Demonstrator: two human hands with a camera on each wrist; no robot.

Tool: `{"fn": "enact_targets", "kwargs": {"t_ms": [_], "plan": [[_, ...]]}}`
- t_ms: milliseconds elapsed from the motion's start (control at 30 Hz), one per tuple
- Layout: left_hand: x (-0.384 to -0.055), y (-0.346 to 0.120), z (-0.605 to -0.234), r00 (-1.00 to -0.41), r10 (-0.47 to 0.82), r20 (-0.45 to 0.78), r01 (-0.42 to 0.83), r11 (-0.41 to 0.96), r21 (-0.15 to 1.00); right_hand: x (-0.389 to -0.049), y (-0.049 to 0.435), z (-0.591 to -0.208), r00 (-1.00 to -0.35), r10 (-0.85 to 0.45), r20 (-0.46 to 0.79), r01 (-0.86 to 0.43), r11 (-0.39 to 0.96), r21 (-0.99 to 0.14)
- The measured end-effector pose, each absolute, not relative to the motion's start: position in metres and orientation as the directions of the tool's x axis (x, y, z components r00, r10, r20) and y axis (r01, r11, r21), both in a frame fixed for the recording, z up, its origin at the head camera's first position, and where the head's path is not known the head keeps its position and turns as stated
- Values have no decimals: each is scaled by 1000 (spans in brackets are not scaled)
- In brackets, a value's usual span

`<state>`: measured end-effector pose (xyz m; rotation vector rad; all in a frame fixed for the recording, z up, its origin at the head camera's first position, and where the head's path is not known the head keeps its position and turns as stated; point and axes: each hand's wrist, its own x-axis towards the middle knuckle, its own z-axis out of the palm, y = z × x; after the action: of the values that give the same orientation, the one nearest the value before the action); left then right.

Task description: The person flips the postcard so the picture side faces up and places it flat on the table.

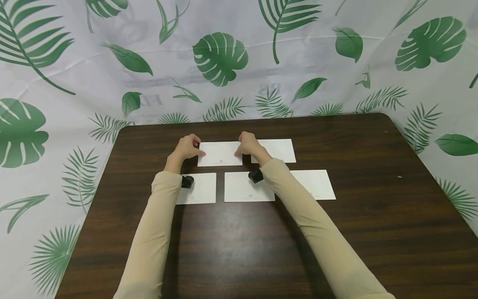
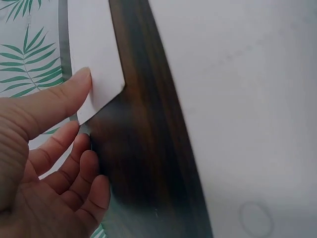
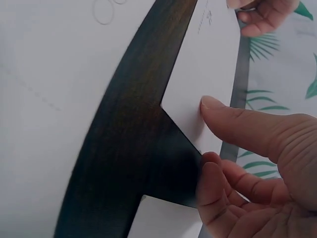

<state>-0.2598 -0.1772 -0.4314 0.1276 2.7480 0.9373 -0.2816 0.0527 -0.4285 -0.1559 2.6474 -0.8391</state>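
Observation:
A white rectangular card, with small print near its front edge, lies in the back row on the dark table. My left hand pinches its left end, thumb on top and fingertips at the edge. At the right end my right hand pinches the same card, its thumb flat on the face and the other fingers curled below the edge. Just right of this hand is another white card, partly covered by the hand.
Three more white cards form a front row: a left one, a middle one and a right one. My sleeves cross over parts of them. Behind the dark wooden table hangs a leaf-print cloth.

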Motion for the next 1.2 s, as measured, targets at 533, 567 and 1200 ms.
{"fn": "enact_targets", "kwargs": {"t_ms": [533, 567, 1200], "plan": [[-259, -174, -432, -976, 125, -178, -23, 754, 657, -282, 48, -424, -926, -212, -312, 13, 809, -588], [-258, -173, -433, -977, 126, -170, -19, 748, 664, -281, 49, -424, -927, -207, -313, 19, 807, -591], [-248, -187, -442, -992, 122, -31, 56, 649, 759, -281, 56, -418, -942, -125, -310, 122, 736, -666]]}}
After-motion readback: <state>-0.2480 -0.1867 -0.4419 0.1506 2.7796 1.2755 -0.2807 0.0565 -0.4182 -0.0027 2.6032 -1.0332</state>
